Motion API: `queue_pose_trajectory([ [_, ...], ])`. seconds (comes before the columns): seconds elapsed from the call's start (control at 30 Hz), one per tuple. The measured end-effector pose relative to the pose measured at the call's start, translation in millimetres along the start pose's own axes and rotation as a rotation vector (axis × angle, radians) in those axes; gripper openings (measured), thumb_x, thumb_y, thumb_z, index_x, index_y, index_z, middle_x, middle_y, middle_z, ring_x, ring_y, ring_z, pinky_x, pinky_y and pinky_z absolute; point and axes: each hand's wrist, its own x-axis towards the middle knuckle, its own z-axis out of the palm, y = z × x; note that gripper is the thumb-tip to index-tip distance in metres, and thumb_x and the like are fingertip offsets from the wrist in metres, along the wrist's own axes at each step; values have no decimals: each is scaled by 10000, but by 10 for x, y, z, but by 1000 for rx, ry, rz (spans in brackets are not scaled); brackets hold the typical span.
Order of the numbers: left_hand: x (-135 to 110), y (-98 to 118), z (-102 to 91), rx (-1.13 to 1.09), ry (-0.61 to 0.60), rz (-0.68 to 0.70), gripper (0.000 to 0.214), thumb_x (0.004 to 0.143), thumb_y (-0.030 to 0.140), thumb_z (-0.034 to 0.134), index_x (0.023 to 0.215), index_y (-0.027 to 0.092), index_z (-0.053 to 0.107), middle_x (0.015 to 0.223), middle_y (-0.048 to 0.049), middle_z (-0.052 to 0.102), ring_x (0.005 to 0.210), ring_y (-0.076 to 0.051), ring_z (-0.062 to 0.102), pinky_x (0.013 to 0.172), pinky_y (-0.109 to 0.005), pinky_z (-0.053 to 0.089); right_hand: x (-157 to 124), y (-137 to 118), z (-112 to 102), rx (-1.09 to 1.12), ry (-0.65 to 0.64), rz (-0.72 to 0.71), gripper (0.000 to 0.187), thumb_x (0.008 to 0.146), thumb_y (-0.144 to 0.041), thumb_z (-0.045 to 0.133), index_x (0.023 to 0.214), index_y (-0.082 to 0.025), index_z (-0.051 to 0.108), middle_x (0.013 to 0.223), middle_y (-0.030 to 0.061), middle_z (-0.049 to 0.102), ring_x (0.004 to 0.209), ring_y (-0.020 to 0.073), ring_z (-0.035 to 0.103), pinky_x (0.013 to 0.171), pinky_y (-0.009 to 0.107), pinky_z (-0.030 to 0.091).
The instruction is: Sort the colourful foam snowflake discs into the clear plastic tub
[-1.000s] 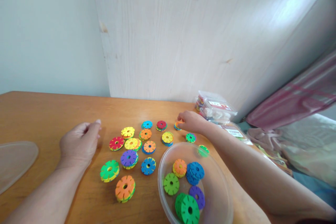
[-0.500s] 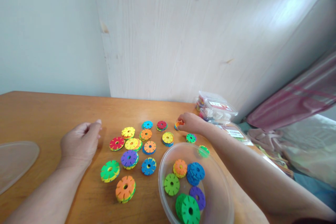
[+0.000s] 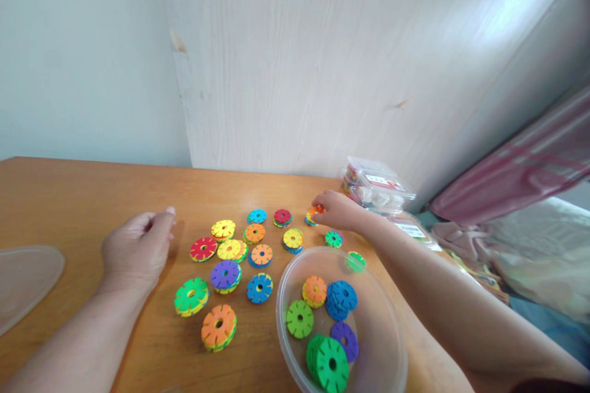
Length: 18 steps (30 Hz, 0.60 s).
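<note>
Since a second ago our right hand (image 3: 338, 212) has barely shifted at the far edge of the scatter, but the orange disc (image 3: 318, 209) now sits raised in its fingertips. Thumb and forefinger are pinched narrowly on it, just above a blue-and-orange disc (image 3: 308, 220) lying on the wooden table (image 3: 69, 196). Our left hand (image 3: 133, 249) still rests on the table, loosely curled, with its fingertips close to the thumb. We cannot tell whether it holds anything. Nearest to it lie a red disc (image 3: 203, 249) and a green disc (image 3: 191, 296). Near us stands a clear plastic bowl (image 3: 282, 295) holding green, orange, blue and purple discs. A clear lid (image 3: 23, 276) lies at far left, and clear plastic boxes (image 3: 382, 187) sit just beyond our right hand.
</note>
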Motion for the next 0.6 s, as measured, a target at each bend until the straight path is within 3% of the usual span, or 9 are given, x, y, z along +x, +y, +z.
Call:
queue_pose_trajectory([
  [0.23, 13, -20, 1, -4, -9, -9, 330, 792, 500, 582, 709, 187, 648, 539, 43, 566, 564, -147, 513, 559, -251, 365, -608, -252, -371, 237, 208, -218, 255, 816, -303, 609, 1036, -173, 622, 984, 65, 654, 821, 162, 599, 705, 265, 444],
  [0.4, -32, 55, -26, 23, -17, -10, 318, 804, 475, 567, 685, 188, 632, 541, 38, 566, 568, -149, 518, 561, -251, 368, -1094, -486, -521, 280, 124, -374, 273, 820, -302, 621, 1071, -199, 591, 983, 48, 635, 785, 152, 588, 699, 277, 441],
  [0.6, -15, 22, -17, 9, -26, -5, 326, 802, 479, 577, 679, 181, 630, 545, 38, 570, 571, -147, 521, 556, -248, 366, -1306, -596, -449, 167, 3, -506, 236, 880, -309, 582, 1089, -202, 605, 969, 49, 628, 796, 164, 571, 657, 288, 386],
])
